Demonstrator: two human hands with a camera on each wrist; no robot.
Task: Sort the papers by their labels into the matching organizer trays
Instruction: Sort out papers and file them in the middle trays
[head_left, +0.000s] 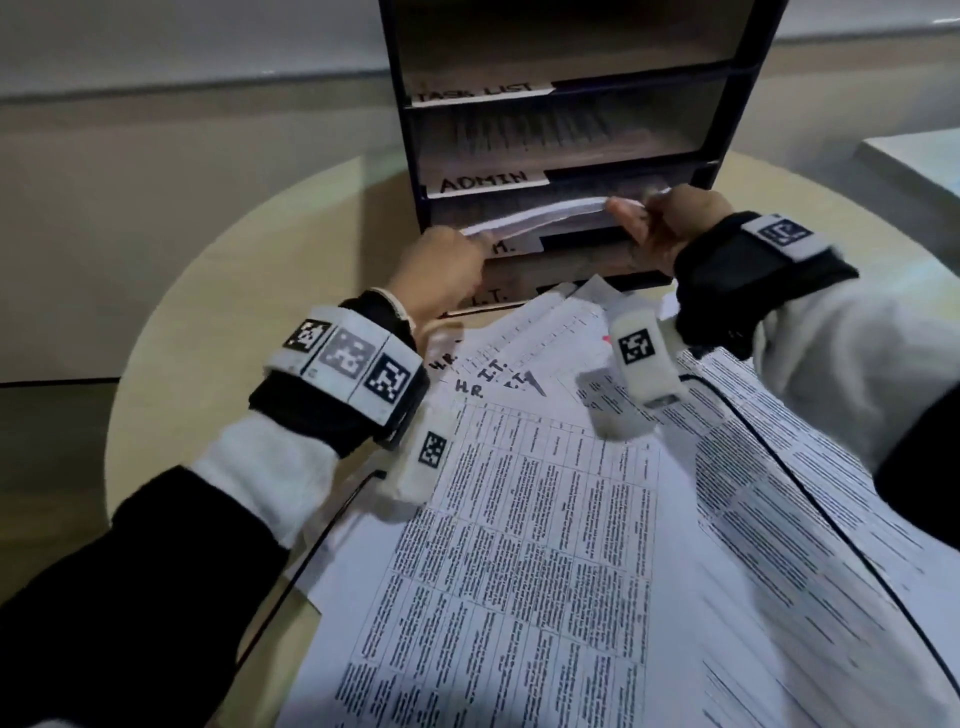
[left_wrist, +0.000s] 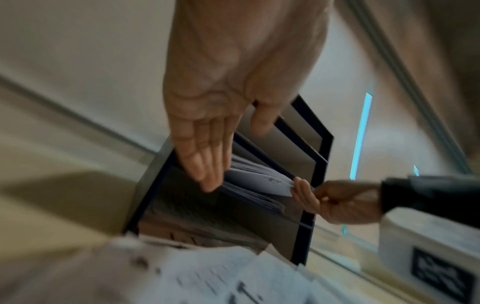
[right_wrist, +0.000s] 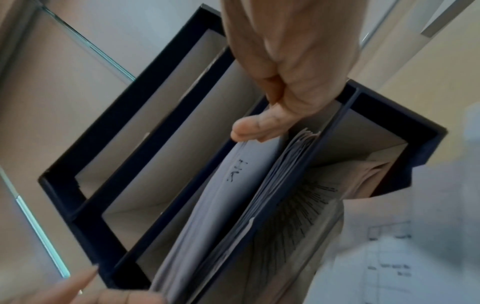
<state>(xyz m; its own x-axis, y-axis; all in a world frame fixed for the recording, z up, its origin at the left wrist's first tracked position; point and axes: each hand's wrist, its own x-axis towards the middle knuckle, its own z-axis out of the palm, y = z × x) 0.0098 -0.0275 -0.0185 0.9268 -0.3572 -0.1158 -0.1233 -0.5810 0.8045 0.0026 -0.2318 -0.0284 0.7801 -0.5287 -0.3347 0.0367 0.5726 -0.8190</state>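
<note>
A dark organizer (head_left: 413, 156) stands at the table's far side, its trays labelled TASK LIST (head_left: 483, 93), ADMIN (head_left: 485, 182), a half-hidden H. (head_left: 506, 248) and I.T. (head_left: 493, 296). A white sheet (head_left: 540, 215) marked H.R. (right_wrist: 233, 170) bows upward in the mouth of the third tray, above a stack of papers (right_wrist: 293, 164) lying there. My left hand (head_left: 475, 241) touches the sheet's left edge with straight fingers (left_wrist: 205, 164). My right hand (head_left: 631, 210) pinches the right edge between thumb (right_wrist: 254, 127) and curled fingers.
A loose pile of printed sheets (head_left: 519, 545), some marked H.R. and I.T., covers the round beige table (head_left: 208, 312) in front of the organizer. Black cables (head_left: 779, 457) run from the wrists across the papers. A white block (head_left: 914, 166) sits far right.
</note>
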